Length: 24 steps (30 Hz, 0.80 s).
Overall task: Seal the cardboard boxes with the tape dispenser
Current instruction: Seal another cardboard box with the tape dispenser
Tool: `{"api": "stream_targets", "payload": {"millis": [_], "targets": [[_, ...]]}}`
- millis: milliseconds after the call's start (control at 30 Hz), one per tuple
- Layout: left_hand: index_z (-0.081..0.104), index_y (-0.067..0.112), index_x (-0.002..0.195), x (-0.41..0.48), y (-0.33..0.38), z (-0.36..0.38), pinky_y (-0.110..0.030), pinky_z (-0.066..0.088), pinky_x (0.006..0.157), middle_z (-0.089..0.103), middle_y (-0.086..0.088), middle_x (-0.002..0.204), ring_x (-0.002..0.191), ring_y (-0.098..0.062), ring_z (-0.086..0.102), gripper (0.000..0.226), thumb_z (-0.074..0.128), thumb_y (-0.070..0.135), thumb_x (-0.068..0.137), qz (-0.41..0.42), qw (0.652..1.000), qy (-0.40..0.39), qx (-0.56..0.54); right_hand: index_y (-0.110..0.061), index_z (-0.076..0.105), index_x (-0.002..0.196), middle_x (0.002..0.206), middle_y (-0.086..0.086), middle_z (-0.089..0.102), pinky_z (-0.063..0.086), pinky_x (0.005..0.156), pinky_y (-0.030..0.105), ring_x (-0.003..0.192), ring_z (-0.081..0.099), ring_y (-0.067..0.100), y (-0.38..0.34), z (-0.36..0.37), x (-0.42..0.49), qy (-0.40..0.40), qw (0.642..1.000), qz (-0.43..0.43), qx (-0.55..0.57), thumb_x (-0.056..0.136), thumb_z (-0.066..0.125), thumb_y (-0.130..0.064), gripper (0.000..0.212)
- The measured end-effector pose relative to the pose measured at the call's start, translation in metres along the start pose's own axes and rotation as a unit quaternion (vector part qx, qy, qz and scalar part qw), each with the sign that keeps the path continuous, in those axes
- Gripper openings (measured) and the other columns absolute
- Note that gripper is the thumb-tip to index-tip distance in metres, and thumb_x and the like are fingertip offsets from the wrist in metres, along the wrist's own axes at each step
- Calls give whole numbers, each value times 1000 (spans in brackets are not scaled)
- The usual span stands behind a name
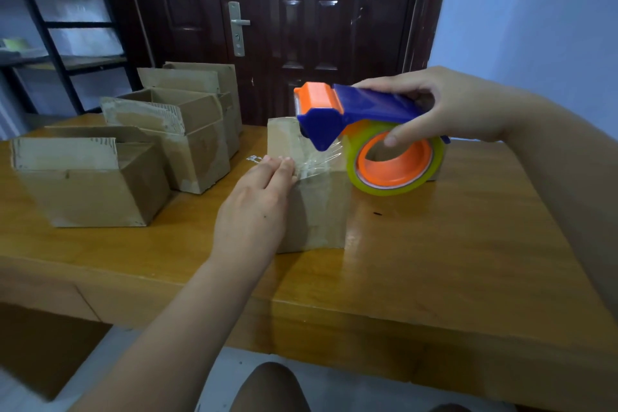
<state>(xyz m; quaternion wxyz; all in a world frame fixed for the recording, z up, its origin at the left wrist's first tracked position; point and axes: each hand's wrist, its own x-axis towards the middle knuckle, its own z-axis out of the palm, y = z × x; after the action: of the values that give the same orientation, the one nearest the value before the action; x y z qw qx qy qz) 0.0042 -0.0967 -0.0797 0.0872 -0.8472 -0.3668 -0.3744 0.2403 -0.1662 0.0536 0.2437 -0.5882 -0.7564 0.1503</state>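
A closed cardboard box point(314, 211) stands on the wooden table point(434, 261), and everything else is placed from it. The left hand point(257, 207) lies against its near-left top edge with fingers point(281, 167) straight and together, pressing a crinkled strip of clear tape point(317, 157) flat onto the cardboard. The strip runs from those fingers up across the box's top to the tape dispenser point(354, 107), which hovers just above the box's right half, its orange and blue head tilted down over the top face. The right hand point(444, 104) grips the dispenser from above the box's right side: fingers curl over the blue handle and the thumb reaches into the orange core of the tape roll point(394, 189). The roll hangs beside the box's right edge; whether it touches the table cannot be told. To the left of the closed box three open boxes wait with flaps raised: one point(90, 191) nearest the front, a second point(197, 150) between it and the closed box but further back, and a third point(214, 84) behind that. Beyond the closed box is a dark wooden door point(301, 10), and far to its left a black metal shelf rack point(50, 27).
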Motion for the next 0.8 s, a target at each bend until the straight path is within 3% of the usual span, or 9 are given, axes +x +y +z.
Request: {"api": "stream_targets", "payload": {"millis": [167,267,400,600,733,800], "targets": [[58,-1,125,-2,1,0,-44,53,82,62,-20,120,114,-35,58,43,69,3,83,1,1000,-6,24,-61,50,118,112,-33,60,48,71,9,97,60,-8,12,5,-2,-11,1000,-5,11,60,77,-48,65],[57,-1,126,-1,2,-1,-45,53,82,61,-22,121,115,-37,58,47,70,2,81,3,999,-14,37,-60,50,120,123,-29,57,51,85,18,108,58,-4,22,8,-3,-7,1000,-9,22,56,77,-57,70],[58,-3,124,-1,2,-1,-46,53,80,62,-23,118,112,-38,59,46,70,-1,81,15,999,-6,47,-52,50,129,132,-25,53,44,102,34,121,51,1,42,16,-6,4,998,-10,55,60,76,-55,73],[58,-2,124,1,1,-2,-47,54,78,63,-23,117,110,-38,60,45,71,2,81,23,998,-5,58,-56,48,129,131,-23,54,48,97,26,121,52,2,56,28,-9,24,994,-13,106,63,76,-56,71],[58,-3,123,0,0,-1,-48,54,77,63,-24,116,108,-39,61,51,75,3,75,31,997,-3,69,-44,46,137,133,-14,55,48,98,35,120,54,10,68,39,-13,34,991,4,132,66,76,-50,77],[58,-3,123,-1,-2,-1,-48,54,77,63,-24,116,108,-39,61,54,76,2,73,31,997,-7,74,-38,45,140,134,-16,54,49,93,28,120,54,7,71,47,-14,38,987,-2,156,68,75,-47,79]]}}
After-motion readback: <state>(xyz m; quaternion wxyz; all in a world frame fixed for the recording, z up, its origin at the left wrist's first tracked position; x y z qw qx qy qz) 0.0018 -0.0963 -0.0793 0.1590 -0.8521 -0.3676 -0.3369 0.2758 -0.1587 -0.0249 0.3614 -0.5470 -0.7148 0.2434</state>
